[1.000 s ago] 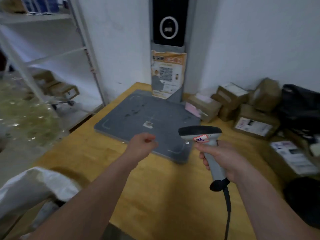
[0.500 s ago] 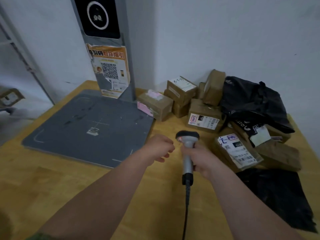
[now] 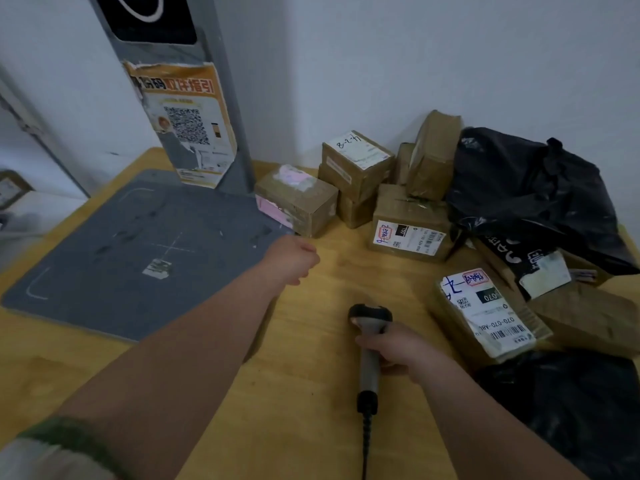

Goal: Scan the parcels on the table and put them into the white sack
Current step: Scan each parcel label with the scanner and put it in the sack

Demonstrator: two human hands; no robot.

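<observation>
On the table (image 3: 311,393), parcels (image 3: 408,209) crowd the far right corner (white sack out of view). The pink-labelled box (image 3: 298,202) lies just beyond the nearer left hand (image 3: 294,259), which is curled and empty. The right hand (image 3: 401,351) grips the scanner (image 3: 370,323).

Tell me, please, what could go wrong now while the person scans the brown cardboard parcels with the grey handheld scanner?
1. The tilted brown taped parcel leans among the stacked cardboard boxes by the wall; pulling a neighbouring box may topple it.
2. The right hand grips the grey handheld scanner, whose black cable trails toward the person and might snag during a reach.
</observation>
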